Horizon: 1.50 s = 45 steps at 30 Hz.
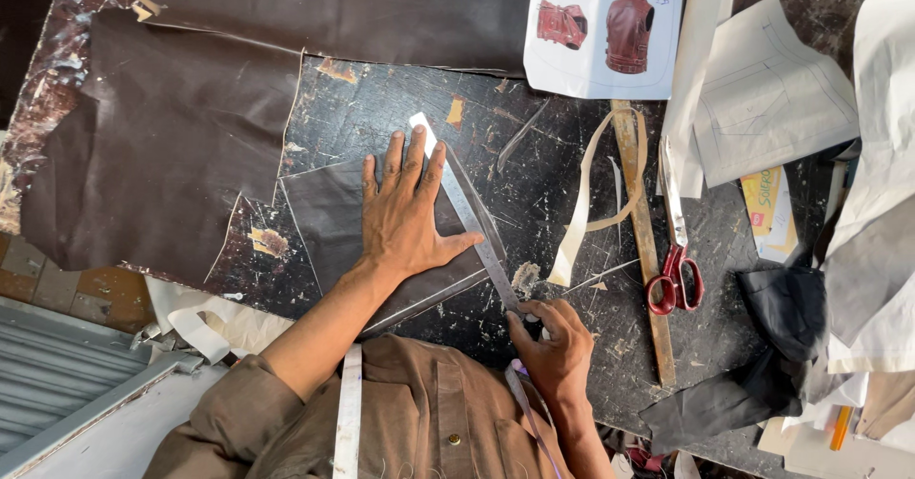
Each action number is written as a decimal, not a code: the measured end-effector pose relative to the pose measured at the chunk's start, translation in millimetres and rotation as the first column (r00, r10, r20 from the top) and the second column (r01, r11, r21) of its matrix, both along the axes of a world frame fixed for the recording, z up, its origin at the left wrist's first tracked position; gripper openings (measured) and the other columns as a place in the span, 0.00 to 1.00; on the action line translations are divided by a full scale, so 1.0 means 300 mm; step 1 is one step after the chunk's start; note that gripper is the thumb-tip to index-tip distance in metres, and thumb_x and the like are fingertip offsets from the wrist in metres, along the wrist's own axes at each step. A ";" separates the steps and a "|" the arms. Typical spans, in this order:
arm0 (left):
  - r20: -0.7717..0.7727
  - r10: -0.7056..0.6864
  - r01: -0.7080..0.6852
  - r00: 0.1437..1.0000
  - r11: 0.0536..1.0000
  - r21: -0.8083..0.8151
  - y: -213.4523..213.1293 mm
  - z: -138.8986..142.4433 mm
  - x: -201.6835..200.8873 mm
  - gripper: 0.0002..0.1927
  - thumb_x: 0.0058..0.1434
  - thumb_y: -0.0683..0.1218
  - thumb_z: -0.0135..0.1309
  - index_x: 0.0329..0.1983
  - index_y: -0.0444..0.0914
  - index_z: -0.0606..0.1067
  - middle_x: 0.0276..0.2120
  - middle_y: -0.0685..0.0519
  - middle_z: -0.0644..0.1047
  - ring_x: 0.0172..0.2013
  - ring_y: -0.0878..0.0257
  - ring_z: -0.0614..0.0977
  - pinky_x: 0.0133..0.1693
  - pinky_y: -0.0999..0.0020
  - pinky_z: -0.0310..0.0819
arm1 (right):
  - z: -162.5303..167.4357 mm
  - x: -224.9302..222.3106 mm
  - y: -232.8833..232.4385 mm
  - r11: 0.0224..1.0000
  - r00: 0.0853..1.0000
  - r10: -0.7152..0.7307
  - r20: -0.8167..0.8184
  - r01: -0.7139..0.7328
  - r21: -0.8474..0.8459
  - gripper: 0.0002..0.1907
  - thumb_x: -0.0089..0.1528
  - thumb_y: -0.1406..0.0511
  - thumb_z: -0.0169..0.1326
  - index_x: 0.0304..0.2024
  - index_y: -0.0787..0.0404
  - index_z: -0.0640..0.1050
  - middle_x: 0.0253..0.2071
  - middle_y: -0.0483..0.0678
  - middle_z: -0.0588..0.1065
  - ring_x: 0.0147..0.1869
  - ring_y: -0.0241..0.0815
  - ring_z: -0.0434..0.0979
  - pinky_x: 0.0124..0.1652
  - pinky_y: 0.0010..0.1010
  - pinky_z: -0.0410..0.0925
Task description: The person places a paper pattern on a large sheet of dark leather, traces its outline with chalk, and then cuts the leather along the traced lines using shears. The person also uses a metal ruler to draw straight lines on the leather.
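You worked at a scarred black table (553, 203), dark brown leather (162, 155) draped at its left. Your left hand (405, 212) lay spread flat on a grey leather piece (329, 217). Your right hand (553, 346) pinched the metal ruler (467, 212) at its near end. Red-handled scissors (675, 269) lay right.

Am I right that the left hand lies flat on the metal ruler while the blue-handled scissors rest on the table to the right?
Not quite: the head view shows the scissors have red handles, not blue. The left hand does lie flat on the metal ruler, with the scissors on the table to the right.
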<state>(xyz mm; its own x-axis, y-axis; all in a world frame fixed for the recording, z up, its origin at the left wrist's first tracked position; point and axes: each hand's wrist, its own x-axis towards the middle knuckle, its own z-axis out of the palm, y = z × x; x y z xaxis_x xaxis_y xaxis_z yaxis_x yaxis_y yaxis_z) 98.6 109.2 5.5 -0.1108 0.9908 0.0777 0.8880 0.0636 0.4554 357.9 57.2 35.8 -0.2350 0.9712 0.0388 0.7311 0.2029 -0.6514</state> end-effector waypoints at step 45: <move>0.003 0.041 -0.040 0.999 0.992 -0.121 0.005 0.068 -0.018 0.70 0.40 0.80 0.59 0.74 0.32 0.51 0.76 0.43 0.46 0.75 0.46 0.42 0.70 0.39 0.29 | 0.087 -0.328 0.386 0.980 0.965 0.089 -0.246 -0.129 -0.153 0.12 0.62 0.68 0.55 0.47 0.61 0.83 0.39 0.44 0.81 0.37 0.31 0.79 0.39 0.24 0.71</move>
